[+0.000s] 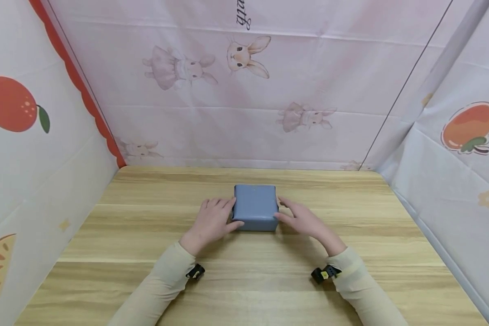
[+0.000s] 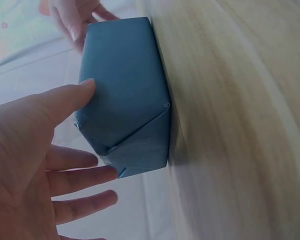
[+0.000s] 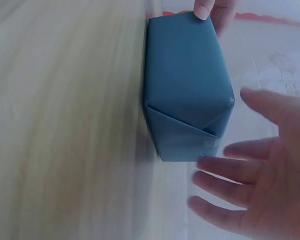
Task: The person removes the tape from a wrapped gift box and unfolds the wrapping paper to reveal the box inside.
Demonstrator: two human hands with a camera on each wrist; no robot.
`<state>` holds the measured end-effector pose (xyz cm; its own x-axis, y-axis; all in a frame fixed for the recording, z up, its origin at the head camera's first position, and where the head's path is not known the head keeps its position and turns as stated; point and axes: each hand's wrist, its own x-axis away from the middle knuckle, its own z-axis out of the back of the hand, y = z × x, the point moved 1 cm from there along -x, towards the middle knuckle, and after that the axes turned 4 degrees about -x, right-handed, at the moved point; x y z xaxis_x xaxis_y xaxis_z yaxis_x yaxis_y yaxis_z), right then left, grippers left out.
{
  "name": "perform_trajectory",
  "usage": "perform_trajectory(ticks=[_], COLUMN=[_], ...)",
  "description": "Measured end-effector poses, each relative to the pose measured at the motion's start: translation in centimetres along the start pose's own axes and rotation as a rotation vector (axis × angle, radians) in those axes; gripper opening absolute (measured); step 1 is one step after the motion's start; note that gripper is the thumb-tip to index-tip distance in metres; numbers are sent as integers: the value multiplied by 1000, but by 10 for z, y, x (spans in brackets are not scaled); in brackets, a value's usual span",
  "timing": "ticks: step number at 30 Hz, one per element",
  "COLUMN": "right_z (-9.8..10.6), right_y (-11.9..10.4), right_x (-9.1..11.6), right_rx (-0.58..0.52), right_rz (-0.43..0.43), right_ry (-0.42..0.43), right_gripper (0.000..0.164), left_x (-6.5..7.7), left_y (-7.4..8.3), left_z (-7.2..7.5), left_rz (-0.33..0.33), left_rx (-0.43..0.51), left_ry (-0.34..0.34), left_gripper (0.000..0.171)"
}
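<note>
Printed cloth (image 1: 338, 81) stands behind and to both sides, patterned with rabbits and fruit; before it lies the pale wood-grain tabletop (image 1: 261, 285); over this reach two light sleeves (image 1: 159, 280), one from each near side; at the middle of the tabletop, toward its far edge, sits the blue wrapped box (image 1: 254, 201), flat on its base, squared to the person, one long face toward them; that face runs longer from side to side than it is tall, so its long axis points from one hand to the other, though whether the box is deeper than wide I cannot tell; it is closed, its contents hidden; it lies between the left grip (image 1: 213, 222) and the right grip (image 1: 303, 219); the left one is spread wide, thumb resting on the near upper edge, fingers extended along the left end; the right one is likewise spread, fingers loosely straight beside the right end, thumb just apart from the near corner, holding nothing; a small black device (image 1: 325, 274) sits at each wrist; smallest, folded flaps (image 2: 140, 145) close both ends, facing the palms.
</note>
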<state>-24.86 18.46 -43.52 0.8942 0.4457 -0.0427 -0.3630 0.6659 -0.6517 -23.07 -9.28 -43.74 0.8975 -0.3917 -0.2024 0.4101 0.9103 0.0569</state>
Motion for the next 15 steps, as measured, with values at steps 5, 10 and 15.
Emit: perform_trajectory(ticks=[5, 10, 15], right_z=[4, 7, 8], right_y=[-5, -13, -22], right_x=[-4, -19, -42], right_rx=[68, 197, 360], right_rz=[46, 218, 359], right_ry=[148, 269, 297], right_gripper=[59, 48, 40], left_x=[-1, -2, -1], left_y=[1, 2, 2], left_z=[-1, -2, -1], left_rz=[-43, -103, -143], left_rx=[-24, -41, -28], left_ry=[63, 82, 77], left_gripper=[74, 68, 61])
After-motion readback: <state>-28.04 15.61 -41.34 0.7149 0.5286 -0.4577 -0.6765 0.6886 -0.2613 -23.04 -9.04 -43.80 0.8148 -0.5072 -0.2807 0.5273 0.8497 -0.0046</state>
